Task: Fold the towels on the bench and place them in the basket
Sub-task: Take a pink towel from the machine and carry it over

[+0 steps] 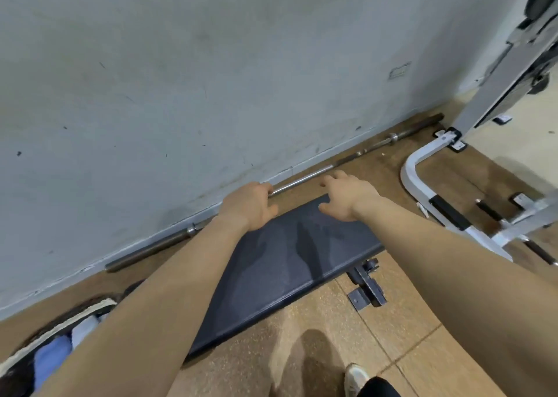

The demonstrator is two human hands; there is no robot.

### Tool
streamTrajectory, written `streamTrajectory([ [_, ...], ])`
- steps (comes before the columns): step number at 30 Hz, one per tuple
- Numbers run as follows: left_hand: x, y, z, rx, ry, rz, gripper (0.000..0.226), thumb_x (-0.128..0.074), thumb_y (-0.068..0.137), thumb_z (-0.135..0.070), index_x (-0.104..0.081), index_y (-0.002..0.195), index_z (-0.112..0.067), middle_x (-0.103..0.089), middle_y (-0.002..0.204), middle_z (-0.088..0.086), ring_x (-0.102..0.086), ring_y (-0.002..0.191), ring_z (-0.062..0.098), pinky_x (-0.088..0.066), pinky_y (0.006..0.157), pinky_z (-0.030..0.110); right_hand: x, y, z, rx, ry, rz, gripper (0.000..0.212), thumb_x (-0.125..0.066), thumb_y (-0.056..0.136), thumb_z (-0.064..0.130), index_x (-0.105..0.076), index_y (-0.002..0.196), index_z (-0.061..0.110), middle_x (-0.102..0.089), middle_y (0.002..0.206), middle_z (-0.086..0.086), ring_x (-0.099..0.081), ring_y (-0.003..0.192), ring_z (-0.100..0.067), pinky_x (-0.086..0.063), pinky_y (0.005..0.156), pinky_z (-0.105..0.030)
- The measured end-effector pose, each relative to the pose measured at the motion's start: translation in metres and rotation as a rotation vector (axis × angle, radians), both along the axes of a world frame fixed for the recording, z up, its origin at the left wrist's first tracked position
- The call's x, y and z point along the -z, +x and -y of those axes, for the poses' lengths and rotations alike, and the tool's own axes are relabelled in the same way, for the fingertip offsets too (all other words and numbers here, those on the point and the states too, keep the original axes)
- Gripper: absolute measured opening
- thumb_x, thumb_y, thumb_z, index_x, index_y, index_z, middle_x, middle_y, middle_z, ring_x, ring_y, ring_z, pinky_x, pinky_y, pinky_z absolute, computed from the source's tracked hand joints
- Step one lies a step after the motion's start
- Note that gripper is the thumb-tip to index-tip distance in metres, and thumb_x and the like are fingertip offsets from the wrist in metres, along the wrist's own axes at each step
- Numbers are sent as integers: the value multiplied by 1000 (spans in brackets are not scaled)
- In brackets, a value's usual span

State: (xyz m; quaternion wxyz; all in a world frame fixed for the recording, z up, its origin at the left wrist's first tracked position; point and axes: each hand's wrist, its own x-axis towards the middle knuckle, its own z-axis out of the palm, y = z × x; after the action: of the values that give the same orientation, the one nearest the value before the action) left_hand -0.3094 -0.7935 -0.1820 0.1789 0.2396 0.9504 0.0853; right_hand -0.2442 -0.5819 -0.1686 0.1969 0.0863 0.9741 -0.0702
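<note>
A dark padded bench [280,270] runs diagonally across the middle, its top bare, with only the shadows of my arms on it. My left hand [249,206] hovers over the bench's far edge, fingers loosely curled and holding nothing. My right hand [347,196] is beside it to the right, fingers spread, also holding nothing. At the bottom left stands a basket [56,328] with a pale rim. Inside it lie a light blue towel [51,359] and a white towel [84,330], partly hidden by my left forearm.
A steel barbell [302,181] lies on the floor along the grey wall behind the bench. A white exercise-machine frame [422,197] stands to the right. The bench's metal foot [367,291] sticks out on the near side. My shoe [356,378] shows at the bottom.
</note>
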Motion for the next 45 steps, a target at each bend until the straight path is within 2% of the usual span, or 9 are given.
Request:
streamTrajectory([
  [4,-112,17,-44,115,-38,17,45,-49,93,-44,-55,132,-23,-57,131,0,-55,118,24,-50,94,40,-114,39,-41,123,-36,-24,60,-56,93,41,-41,146,20,-41,145,-8,-50,125,-31,-47,96,-45],
  [8,-202,50,-98,254,-60,18,45,-50,94,-44,-53,135,-25,-56,133,-2,-54,118,22,-47,86,33,-207,94,-80,266,-58,-61,58,-54,93,41,-41,145,21,-42,141,-7,-54,120,-31,-49,93,-44],
  [13,-272,111,-179,472,-54,4,56,-50,96,-44,-41,148,-24,-47,147,1,-49,129,23,-47,100,38,-276,184,-138,418,11,-120,52,-53,93,42,-45,140,21,-46,132,-8,-56,111,-31,-47,85,-41],
  [17,-314,159,-259,617,-25,-24,54,-50,98,-41,-40,148,-22,-47,145,5,-48,129,24,-44,101,36,-309,256,-203,578,28,-131,56,-55,92,45,-44,141,21,-43,138,-9,-55,117,-33,-49,93,-45],
  [20,-332,188,-328,659,-2,-52,51,-52,96,-43,-46,142,-22,-53,137,5,-55,118,24,-50,95,40,-328,311,-261,688,20,-141,56,-56,91,43,-45,141,20,-43,141,-10,-54,119,-32,-49,95,-45],
  [27,-362,262,-484,758,27,-80,58,-55,96,-44,-40,148,-23,-47,148,5,-49,131,26,-46,104,43,-361,422,-390,914,-6,-192,53,-58,89,41,-48,138,24,-46,138,-9,-57,116,-32,-49,97,-47],
  [31,-372,299,-560,818,59,-94,57,-56,94,-45,-43,146,-25,-49,144,4,-52,126,25,-47,101,44,-372,466,-451,1000,-7,-203,58,-59,91,42,-45,143,22,-43,144,-8,-54,123,-31,-47,101,-47],
  [35,-377,322,-624,872,82,-94,52,-57,94,-44,-47,141,-24,-54,138,2,-58,117,23,-51,95,42,-375,494,-501,1055,-10,-192,61,-58,92,39,-40,148,21,-39,146,-8,-54,123,-30,-47,99,-47],
  [45,-374,322,-785,965,101,-96,54,-57,92,-43,-46,141,-22,-51,141,2,-55,121,24,-48,98,42,-372,506,-636,1155,-11,-207,62,-57,93,38,-37,149,22,-36,148,-8,-53,124,-30,-47,100,-46],
])
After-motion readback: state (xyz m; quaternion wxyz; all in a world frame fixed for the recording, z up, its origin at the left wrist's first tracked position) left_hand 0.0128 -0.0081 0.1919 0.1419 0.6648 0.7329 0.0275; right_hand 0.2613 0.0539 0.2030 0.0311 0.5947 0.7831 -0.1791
